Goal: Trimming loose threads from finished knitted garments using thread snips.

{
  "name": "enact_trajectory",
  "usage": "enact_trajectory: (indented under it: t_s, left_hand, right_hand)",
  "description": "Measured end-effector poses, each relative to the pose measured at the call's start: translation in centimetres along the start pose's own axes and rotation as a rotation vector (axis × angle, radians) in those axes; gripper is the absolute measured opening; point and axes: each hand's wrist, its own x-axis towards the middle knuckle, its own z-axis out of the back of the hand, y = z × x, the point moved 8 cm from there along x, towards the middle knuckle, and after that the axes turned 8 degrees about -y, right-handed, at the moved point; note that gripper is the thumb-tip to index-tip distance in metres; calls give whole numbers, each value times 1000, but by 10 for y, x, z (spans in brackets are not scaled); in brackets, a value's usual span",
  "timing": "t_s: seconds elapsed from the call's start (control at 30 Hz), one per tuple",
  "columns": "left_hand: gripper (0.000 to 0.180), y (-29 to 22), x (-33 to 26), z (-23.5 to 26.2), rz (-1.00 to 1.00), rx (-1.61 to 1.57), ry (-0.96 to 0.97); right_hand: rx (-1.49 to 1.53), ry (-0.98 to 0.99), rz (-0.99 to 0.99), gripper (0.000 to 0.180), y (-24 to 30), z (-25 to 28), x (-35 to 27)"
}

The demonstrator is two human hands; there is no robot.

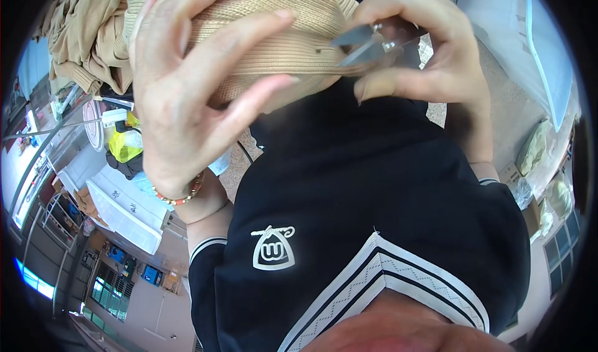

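Note:
A beige ribbed knit garment piece [268, 53] lies bunched in front of me at the top of the view. My left hand [187, 90] is spread over its left part, with the fingers apart and the thumb stretched along the ribbing; a beaded bracelet circles the wrist. My right hand [436, 59] is closed around small metal thread snips [367, 50]. Their blades point left and stand apart at the ribbed edge of the knit, beside a small dark spot on it. The right fingers are slightly blurred, and part of the snips is hidden inside the hand.
More beige knit pieces [87, 28] are heaped at the upper left. Near them are a yellow plastic bag [124, 140] and a white box [124, 212]. At the right stands a translucent plastic bin [517, 40] with a light blue rim; several plastic bags [536, 146] lie below it.

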Motion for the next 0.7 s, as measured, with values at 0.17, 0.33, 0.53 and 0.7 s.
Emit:
enact_trajectory:
  t_s: [0.17, 0.33, 0.53, 0.7]
  left_hand:
    - [36, 10, -3, 18, 57, -53, -51]
    - [27, 22, 1, 47, -112, 13, -268]
    - [36, 42, -17, 73, -89, 81, -568]
    - [38, 59, -38, 40, 133, -7, -574]
  right_hand:
    - [-187, 59, 128, 34, -13, -5, -4]
    - [-191, -269, 231, 25, 7, 23, -8]
    - [-291, -199, 605, 32, 37, 1, 0]
    - [-85, -131, 530, 41, 19, -20, 8]
